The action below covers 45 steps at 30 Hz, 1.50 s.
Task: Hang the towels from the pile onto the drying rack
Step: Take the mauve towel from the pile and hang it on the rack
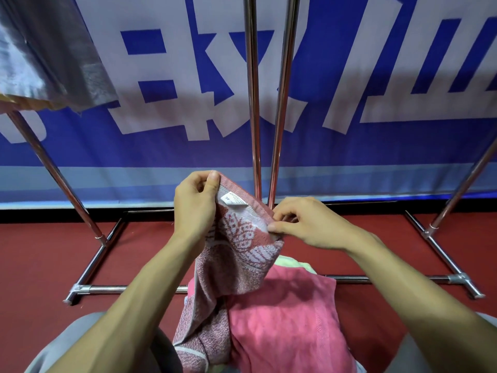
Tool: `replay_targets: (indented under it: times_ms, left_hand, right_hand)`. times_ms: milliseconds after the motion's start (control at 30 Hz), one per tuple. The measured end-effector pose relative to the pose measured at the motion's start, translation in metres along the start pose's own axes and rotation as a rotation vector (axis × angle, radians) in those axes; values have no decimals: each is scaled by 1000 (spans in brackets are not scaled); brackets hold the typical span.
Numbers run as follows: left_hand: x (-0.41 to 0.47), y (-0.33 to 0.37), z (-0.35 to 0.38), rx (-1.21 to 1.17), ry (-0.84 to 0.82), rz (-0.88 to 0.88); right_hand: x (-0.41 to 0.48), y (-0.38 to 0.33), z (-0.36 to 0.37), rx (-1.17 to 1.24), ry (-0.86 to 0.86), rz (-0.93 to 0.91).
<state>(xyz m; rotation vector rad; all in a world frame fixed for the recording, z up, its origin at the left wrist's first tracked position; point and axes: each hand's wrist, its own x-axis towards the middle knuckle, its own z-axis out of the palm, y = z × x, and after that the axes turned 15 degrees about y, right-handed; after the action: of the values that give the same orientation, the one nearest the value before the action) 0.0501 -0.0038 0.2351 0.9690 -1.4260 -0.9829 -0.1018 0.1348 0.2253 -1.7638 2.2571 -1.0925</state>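
A dusty-pink towel with a white leaf pattern hangs between my hands above the pile. My left hand pinches its upper corner, just above a small white label. My right hand pinches the towel's edge farther right and lower. Below lies the pile: a bright pink towel on top, with a pale green towel showing behind it. The chrome drying rack rises in front of me, its two central poles behind the towel. A grey towel hangs on the rack at the upper left.
The rack's base bars rest on the red floor, with slanted legs at left and right. A blue and white banner covers the wall behind. My grey-clad knees sit at the bottom corners.
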Motion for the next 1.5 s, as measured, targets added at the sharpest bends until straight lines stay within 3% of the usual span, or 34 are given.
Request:
replay_targets:
  times_ms: [200,300,500,667,833,967,1200,1400,1500]
  left_hand:
    - [10,2,-8,158,-46,186]
    - [7,4,-11,149,-45,225]
    - [12,0,-10,-38,32,99]
    - [10,-2,-9,-83,25,76]
    - [9,25,-19,-183,-106,16]
    - [25,79,-30,-162,-173,200]
    - [73,202,-56,-13,-69,503]
    - [92,303,-92,51,-161,734]
    - [83,340,-100,-119,18,883]
  right_hand:
    - [3,-1,-19,61,265,96]
    - [3,-3,-21,89,304,115]
    - [6,0,-15,276,425,138]
    - [7,0,-9,219,402,138]
    - [14,-15,-21,556,554,409]
    - [35,-48,-56,761,686,501]
    - [79,-148,-148,1263,751,492]
    - [98,-217,-223,979,877,333]
    - [104,-239,-250,764,992,140]
